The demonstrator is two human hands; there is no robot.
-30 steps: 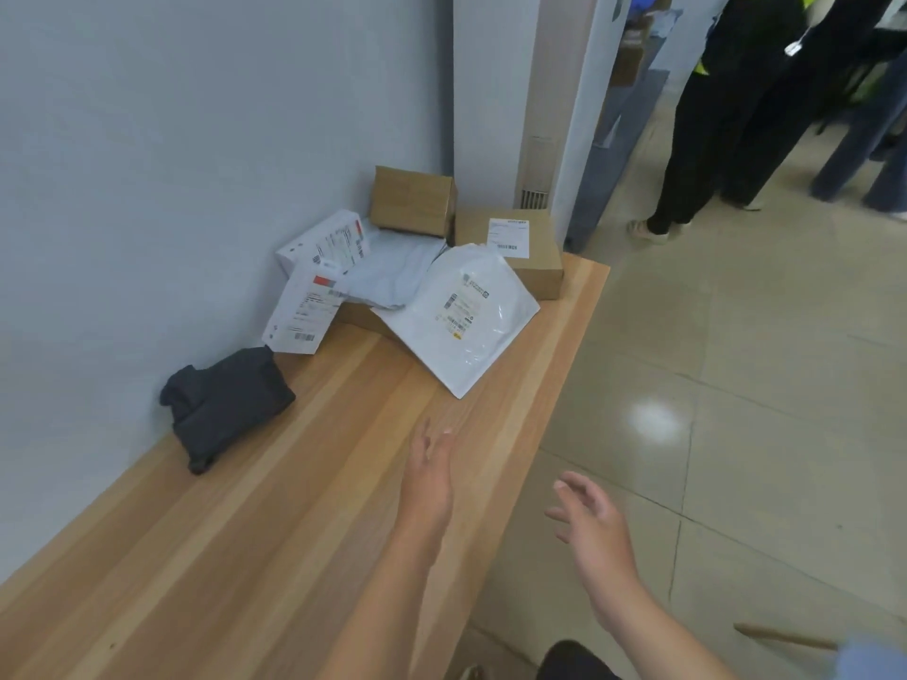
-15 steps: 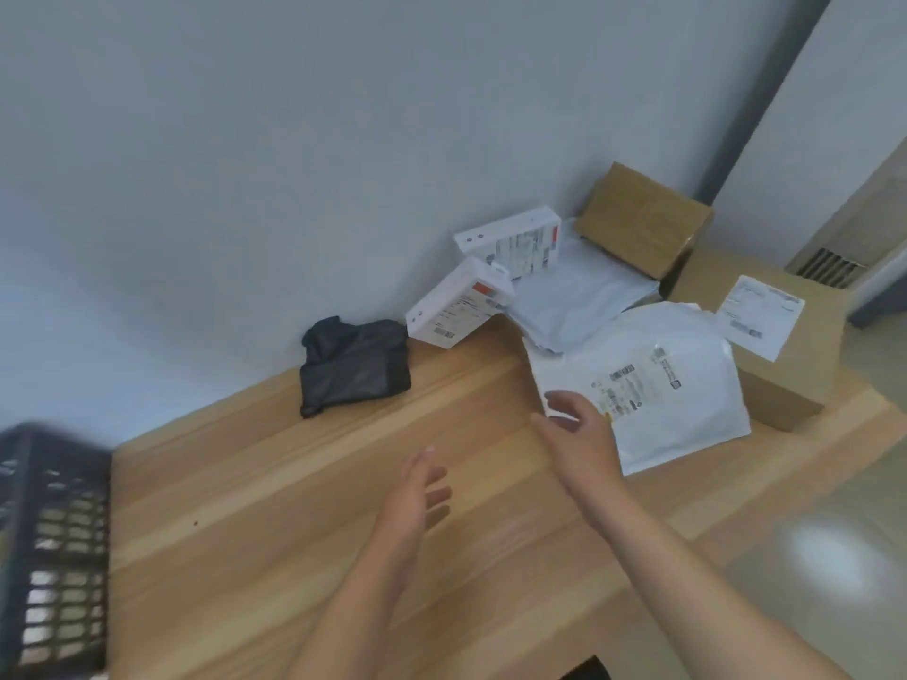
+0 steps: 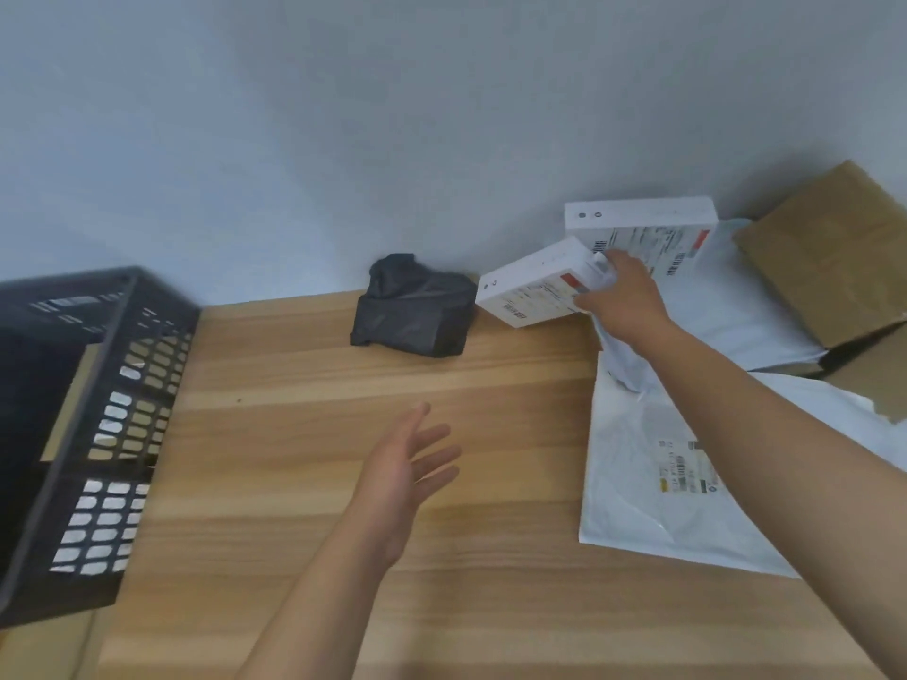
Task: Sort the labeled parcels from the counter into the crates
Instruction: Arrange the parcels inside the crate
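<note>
A person's left hand (image 3: 407,463) hangs above the near middle of the wooden counter (image 3: 319,581), fingers straight and spread, holding nothing. To its right a flat white mailer (image 3: 638,503) lies label-up on the wood, with the right forearm crossing over it. A black crate (image 3: 73,434) with slotted sides sits at the counter's left end, blurred. Farther back, the right hand (image 3: 623,301) grips the right end of a small white box (image 3: 530,287), with the fingers curled over its top edge. The box is tilted, printed label facing up. Just left of it, a black wrapped parcel (image 3: 414,306) rests on the counter close to the wall (image 3: 294,115). Behind the gripped box, a second white box (image 3: 638,228), also labelled, stands at the wall. Right of the hand lies a pale grey mailer (image 3: 736,316). At the far right is a brown cardboard box (image 3: 829,252), its edge meeting the mailer, well apart from the crate.
</note>
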